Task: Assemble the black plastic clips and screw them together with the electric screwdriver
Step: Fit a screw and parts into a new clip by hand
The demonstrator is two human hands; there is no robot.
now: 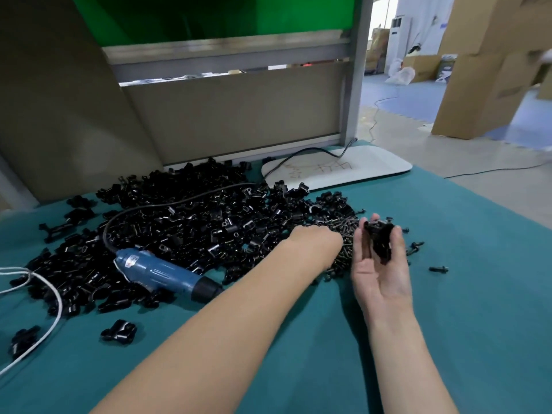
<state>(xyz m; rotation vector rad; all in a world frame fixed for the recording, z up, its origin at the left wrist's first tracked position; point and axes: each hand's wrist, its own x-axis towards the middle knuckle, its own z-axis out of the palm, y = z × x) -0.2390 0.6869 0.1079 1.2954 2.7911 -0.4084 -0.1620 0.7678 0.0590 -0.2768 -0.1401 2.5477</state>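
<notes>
**A:** Right hand, where is it and how far open?

**B:** Right of centre, palm up. The fingers are half-curled round some black clip parts, with a fingertip against their top. It's a loose clasp, not a fist.

**A:** Left hand?

**B:** Centre of frame, with the forearm crossing in from the lower left. The back of the hand faces us and the fingers are down in the heap of screws. They're hidden, so I can't tell whether they pinch one or lie spread.

**A:** Are the hands touching?

**B:** No, just beside each other, with a strip of screws showing between them.

**A:** Main stock?

**B:** A big pile of clips sits centre-left on the green table cover and runs back to the grey partition. The screw heap sits at its right edge. One loose screw lies alone, further right of the right hand.

**A:** Screwdriver?

**B:** The blue electric screwdriver lies on its side at the near edge of the clip pile, left of the left forearm. Its black nose points lower right, and its tip is hidden behind the forearm. Its black cable arcs up and right across the pile.

**A:** Anything else?

**B:**
- A white cord at the left edge.
- A single clip at lower left on the cover.
- A white board at upper centre.
- Cardboard boxes at upper right.
</notes>
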